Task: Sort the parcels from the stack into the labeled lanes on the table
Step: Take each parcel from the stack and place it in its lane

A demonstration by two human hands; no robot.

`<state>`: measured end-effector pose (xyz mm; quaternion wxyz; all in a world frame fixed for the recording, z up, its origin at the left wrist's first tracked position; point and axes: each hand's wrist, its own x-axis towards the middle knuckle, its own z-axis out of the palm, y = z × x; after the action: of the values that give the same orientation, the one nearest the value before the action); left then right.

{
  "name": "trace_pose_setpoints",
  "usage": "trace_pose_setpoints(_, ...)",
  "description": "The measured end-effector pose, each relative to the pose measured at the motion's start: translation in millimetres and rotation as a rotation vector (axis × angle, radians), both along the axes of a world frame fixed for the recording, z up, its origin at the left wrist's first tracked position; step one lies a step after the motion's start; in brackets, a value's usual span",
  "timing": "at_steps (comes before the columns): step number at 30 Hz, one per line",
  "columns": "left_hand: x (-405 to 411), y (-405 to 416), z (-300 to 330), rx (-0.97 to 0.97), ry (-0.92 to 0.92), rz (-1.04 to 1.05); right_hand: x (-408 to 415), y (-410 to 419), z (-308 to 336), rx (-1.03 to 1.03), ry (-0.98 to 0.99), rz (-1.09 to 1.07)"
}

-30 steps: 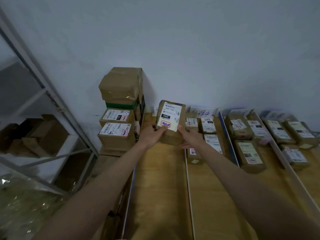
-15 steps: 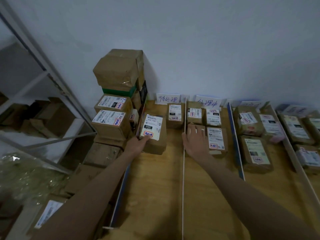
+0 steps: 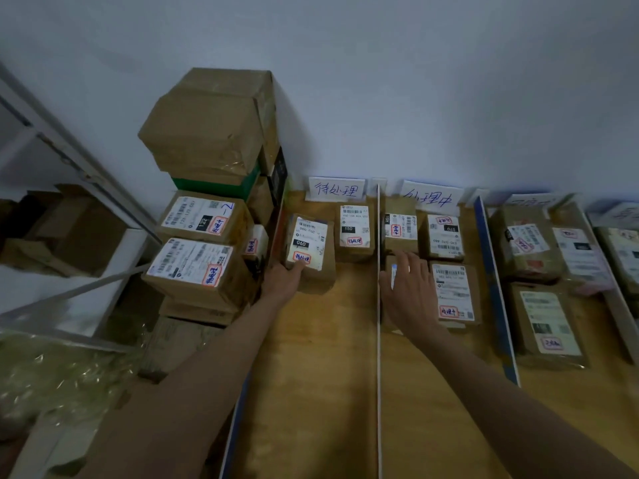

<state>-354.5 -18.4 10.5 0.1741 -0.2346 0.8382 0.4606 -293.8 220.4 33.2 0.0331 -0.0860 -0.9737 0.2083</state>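
Parcel 060 is a small brown box with a white label and a red stamp; it lies in the far left lane on the wooden counter, next to parcel 150; the left hand holds its near corner; the right hand lies flat with fingers spread on a box in the next lane; the tall stack stands just left.
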Motion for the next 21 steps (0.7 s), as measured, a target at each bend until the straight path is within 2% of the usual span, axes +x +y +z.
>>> trace_pose_setpoints(7,-59,14,-29,-0.028,0.021,0.048,-30,6,-20,0.03,-0.011,-0.005)
trace_pose_setpoints(16,-95,15,-50,-0.069,0.01,-0.04,-39,14,-34,0.039,-0.053,-0.004)
trace_pose_setpoints(21,-84,17,-51,-0.205,0.147,-0.093,-43,18,-34,0.071,-0.048,0.006)
